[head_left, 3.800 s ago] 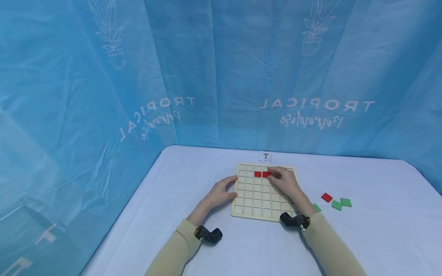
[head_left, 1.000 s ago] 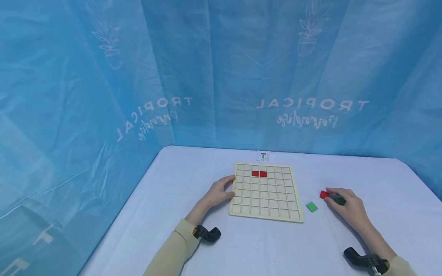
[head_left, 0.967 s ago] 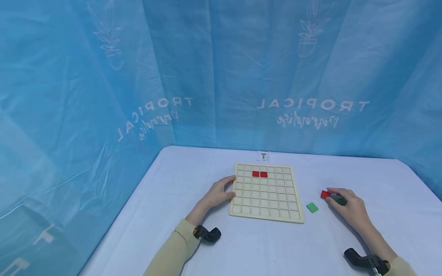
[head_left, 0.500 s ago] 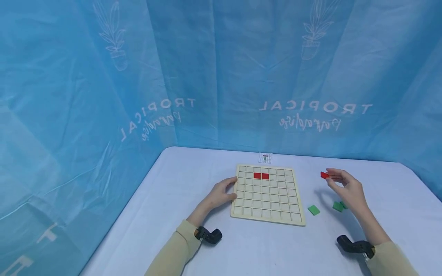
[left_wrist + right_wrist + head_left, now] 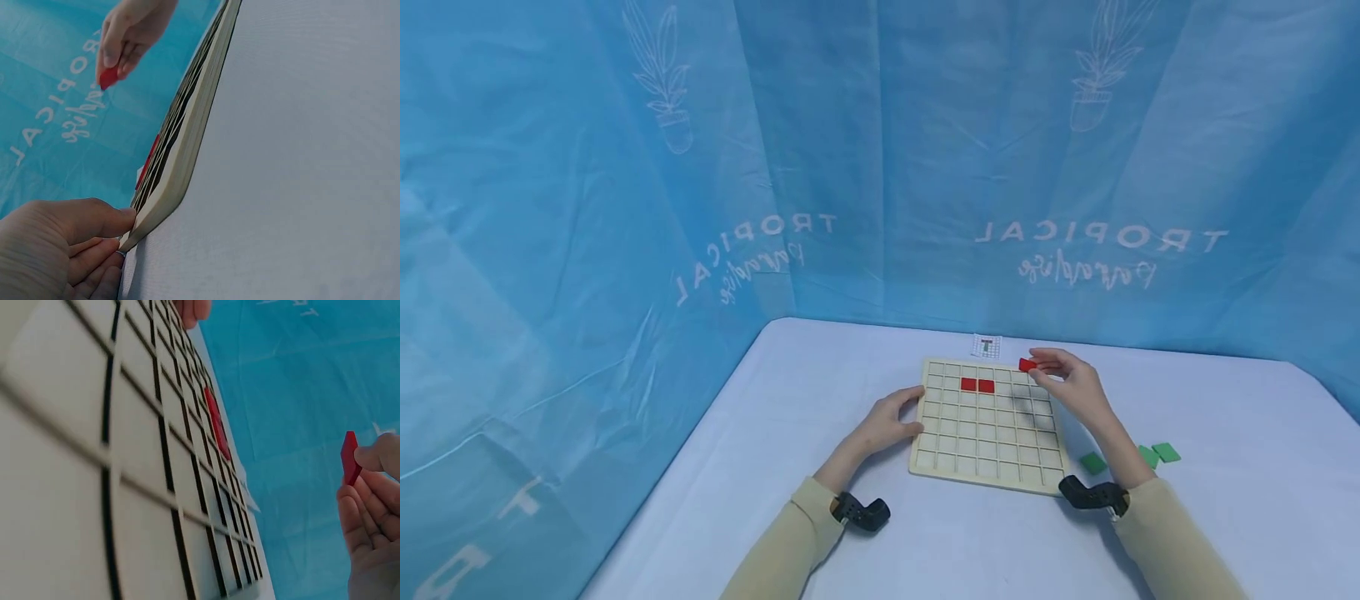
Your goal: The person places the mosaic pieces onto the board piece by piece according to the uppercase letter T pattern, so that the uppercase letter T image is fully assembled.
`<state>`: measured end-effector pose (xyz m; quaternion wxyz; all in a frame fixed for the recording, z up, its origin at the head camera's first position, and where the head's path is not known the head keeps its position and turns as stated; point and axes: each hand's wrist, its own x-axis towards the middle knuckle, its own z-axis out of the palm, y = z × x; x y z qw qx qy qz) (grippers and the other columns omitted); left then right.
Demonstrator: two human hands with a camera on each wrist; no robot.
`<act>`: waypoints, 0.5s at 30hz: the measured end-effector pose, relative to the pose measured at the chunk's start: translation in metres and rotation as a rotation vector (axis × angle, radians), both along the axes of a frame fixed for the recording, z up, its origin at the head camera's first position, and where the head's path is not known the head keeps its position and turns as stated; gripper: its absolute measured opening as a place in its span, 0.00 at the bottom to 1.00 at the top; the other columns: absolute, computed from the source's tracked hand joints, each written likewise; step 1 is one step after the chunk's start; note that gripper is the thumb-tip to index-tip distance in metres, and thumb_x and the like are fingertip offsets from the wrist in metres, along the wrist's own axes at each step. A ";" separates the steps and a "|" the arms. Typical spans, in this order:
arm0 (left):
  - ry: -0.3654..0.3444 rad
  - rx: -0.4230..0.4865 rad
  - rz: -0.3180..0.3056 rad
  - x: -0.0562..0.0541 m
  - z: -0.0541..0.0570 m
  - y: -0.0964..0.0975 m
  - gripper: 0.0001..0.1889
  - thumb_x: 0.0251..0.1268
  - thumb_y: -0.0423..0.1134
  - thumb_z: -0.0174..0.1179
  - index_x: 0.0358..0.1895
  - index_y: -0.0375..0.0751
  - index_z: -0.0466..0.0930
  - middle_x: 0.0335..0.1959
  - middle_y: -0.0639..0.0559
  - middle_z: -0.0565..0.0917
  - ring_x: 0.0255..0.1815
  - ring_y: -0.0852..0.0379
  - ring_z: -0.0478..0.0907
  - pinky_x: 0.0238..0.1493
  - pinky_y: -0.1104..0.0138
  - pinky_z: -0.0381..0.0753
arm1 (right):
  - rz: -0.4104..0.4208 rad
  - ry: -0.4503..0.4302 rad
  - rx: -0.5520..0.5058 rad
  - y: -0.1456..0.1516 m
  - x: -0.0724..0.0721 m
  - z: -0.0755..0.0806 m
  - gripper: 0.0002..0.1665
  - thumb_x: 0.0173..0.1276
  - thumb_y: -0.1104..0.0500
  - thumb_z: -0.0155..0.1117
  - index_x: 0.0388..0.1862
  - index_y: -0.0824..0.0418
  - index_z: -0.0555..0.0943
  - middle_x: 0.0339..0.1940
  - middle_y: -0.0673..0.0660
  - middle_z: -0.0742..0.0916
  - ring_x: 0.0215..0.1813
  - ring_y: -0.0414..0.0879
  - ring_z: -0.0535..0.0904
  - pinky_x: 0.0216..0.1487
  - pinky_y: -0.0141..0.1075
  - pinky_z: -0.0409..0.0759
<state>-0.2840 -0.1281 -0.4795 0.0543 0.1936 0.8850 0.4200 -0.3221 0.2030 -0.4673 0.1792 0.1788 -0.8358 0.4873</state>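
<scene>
In the head view, a pale wooden grid board (image 5: 988, 446) lies on the table, with two red square tiles (image 5: 977, 385) side by side in an upper row. My right hand (image 5: 1075, 387) pinches another red tile (image 5: 1027, 365) between thumb and fingers, held above the board's far right corner. The right wrist view shows this tile (image 5: 350, 457) gripped near its edge, apart from the board. My left hand (image 5: 883, 423) rests at the board's left edge, thumb and index finger spread apart along it. In the left wrist view, the left thumb (image 5: 100, 220) touches the rim.
Several green tiles lie on the white table right of the board, one green tile (image 5: 1093, 463) close to its edge and partly behind the right forearm. A small pattern card (image 5: 987, 346) lies beyond the board. Blue curtains (image 5: 925, 208) stand behind and to the left.
My right hand has lifted the red tile from beside the green ones and carried it left, over the board. My left hand has stayed at the board's edge.
</scene>
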 end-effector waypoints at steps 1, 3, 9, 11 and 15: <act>0.001 0.001 0.003 0.000 0.000 0.000 0.34 0.59 0.33 0.62 0.70 0.37 0.60 0.69 0.46 0.65 0.70 0.51 0.59 0.69 0.61 0.59 | 0.012 -0.024 -0.011 -0.006 0.004 0.007 0.25 0.66 0.53 0.64 0.56 0.67 0.77 0.46 0.59 0.83 0.44 0.42 0.78 0.44 0.22 0.77; 0.004 0.003 0.005 0.000 0.000 0.001 0.34 0.59 0.33 0.62 0.70 0.37 0.61 0.69 0.46 0.65 0.70 0.51 0.59 0.69 0.60 0.59 | 0.021 -0.060 -0.032 -0.015 0.007 0.014 0.24 0.66 0.56 0.64 0.57 0.67 0.76 0.47 0.60 0.83 0.44 0.42 0.78 0.43 0.21 0.76; 0.009 -0.001 0.008 -0.001 0.000 0.001 0.34 0.59 0.34 0.62 0.70 0.36 0.60 0.69 0.46 0.65 0.70 0.51 0.59 0.69 0.61 0.59 | 0.053 -0.116 -0.030 -0.025 0.003 0.013 0.22 0.67 0.61 0.62 0.58 0.66 0.76 0.49 0.62 0.82 0.47 0.47 0.78 0.44 0.21 0.76; 0.008 0.000 0.007 -0.001 0.000 0.001 0.34 0.59 0.33 0.62 0.70 0.36 0.61 0.69 0.46 0.65 0.70 0.52 0.59 0.69 0.61 0.59 | 0.075 -0.119 -0.014 -0.026 0.001 0.007 0.22 0.67 0.60 0.62 0.58 0.67 0.75 0.50 0.63 0.82 0.47 0.49 0.78 0.45 0.21 0.76; 0.006 0.002 0.006 0.000 0.000 0.000 0.34 0.59 0.33 0.62 0.70 0.37 0.61 0.68 0.46 0.66 0.70 0.51 0.59 0.69 0.61 0.59 | 0.083 -0.146 0.017 -0.027 -0.002 -0.002 0.23 0.67 0.59 0.62 0.59 0.68 0.75 0.50 0.63 0.82 0.47 0.51 0.79 0.45 0.23 0.77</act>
